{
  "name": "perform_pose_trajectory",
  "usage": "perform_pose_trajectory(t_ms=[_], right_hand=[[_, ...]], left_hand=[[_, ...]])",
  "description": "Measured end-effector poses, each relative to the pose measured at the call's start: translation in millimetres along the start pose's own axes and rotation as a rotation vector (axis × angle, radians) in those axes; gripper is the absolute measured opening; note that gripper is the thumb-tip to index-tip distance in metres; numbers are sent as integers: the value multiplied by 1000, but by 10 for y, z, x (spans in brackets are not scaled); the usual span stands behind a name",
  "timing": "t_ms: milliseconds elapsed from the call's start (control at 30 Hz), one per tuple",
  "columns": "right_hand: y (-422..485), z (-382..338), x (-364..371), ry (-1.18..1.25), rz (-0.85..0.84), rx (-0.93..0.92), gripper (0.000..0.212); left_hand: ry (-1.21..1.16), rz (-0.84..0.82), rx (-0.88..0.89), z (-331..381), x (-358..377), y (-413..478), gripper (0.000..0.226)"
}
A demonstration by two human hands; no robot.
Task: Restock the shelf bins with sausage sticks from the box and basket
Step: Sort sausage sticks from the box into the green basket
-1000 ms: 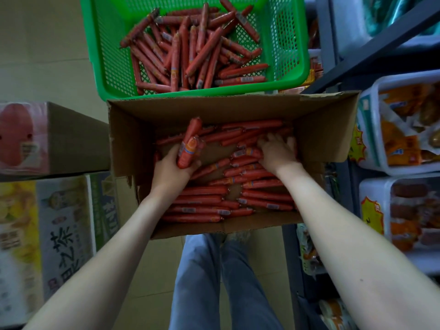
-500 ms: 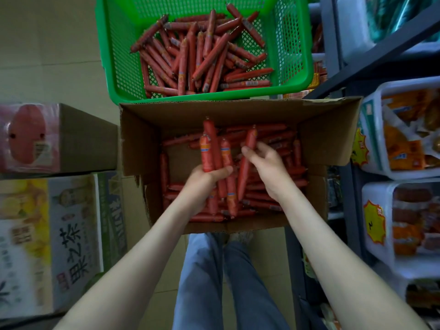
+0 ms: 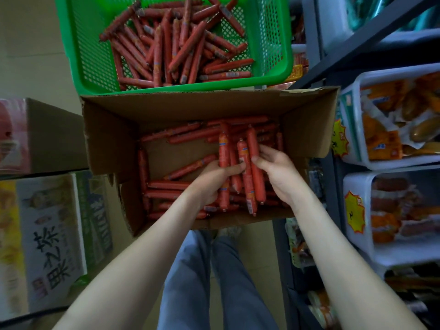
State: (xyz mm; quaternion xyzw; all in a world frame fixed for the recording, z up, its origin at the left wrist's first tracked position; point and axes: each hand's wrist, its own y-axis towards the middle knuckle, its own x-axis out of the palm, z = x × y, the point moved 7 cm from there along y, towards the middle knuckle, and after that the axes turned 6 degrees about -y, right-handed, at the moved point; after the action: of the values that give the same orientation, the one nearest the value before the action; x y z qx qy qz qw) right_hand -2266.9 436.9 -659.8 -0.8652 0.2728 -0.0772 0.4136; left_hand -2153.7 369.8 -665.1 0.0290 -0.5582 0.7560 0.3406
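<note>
Inside the box (image 3: 114,139), your left hand (image 3: 212,179) and right hand (image 3: 278,172) each gripped sausage sticks (image 3: 243,152), long axes toward its far wall.

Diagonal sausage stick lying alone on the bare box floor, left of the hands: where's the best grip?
Probably mid-length on the diagonal stick, from above, pinching across its narrow width. It lies flat on the bare floor of the box with room along both long sides; its upper-right end meets the left hand.

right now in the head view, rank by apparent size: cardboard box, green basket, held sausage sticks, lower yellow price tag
1. cardboard box
2. green basket, top cropped, so order with box unsure
3. held sausage sticks
4. lower yellow price tag
</note>
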Motion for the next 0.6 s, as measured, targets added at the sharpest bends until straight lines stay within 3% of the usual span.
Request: perform_pose_trajectory(t_ms=[233,367,467,600], right_hand=[[-113,-15,438,74,-107,-37,55],[-137,12,701,-20,-177,-53,65],[-133,102,767,-48,-174,29,90],[-79,219,659,-151,-45,128,132]], left_hand=[[15,43,35,2,-282,-141,6],[27,90,27,-27,-479,-213,20],[299,63,103,27,-470,-259,28],[615,-134,92,-47,-150,-361,47]])
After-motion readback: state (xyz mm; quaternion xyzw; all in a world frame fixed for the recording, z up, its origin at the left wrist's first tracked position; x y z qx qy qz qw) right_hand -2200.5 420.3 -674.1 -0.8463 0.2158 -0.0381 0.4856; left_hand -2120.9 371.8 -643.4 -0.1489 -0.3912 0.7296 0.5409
